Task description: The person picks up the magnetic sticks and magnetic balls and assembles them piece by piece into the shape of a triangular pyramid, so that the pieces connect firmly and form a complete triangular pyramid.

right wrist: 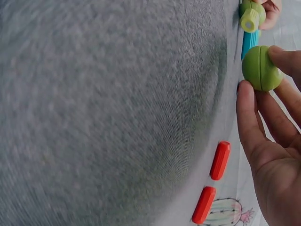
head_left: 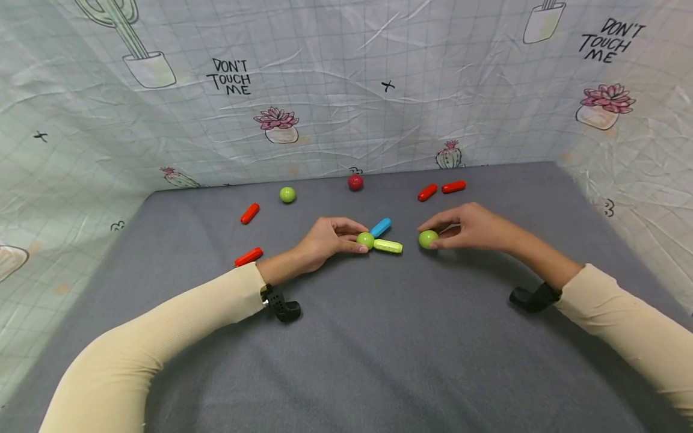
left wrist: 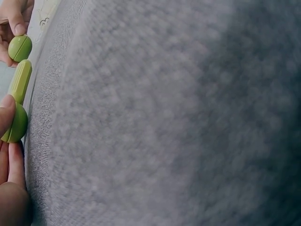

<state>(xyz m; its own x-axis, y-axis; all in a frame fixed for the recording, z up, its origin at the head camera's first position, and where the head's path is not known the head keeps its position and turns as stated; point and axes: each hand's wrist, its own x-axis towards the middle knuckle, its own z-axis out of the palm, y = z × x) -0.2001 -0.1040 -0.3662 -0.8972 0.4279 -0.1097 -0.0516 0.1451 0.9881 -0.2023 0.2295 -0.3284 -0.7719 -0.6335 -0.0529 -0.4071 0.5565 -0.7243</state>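
Pinching the first green ball (head_left: 365,241) with the left grip (head_left: 331,243), around the middle of the bench (head_left: 352,343). Noted a yellow rod (head_left: 388,246) and a blue rod (head_left: 381,227) touching that ball. Pinching the second green ball (head_left: 428,239) with the right grip (head_left: 467,227), near the yellow rod's free end but apart.

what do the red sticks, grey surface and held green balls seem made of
Red sticks: likely plastic, slightly shiny, evenly coloured with faceted sides.
Grey surface: seemingly matte woven cloth; fine weave and wrinkles show.
Held green balls: probably smooth plastic, with soft highlights and a seam.
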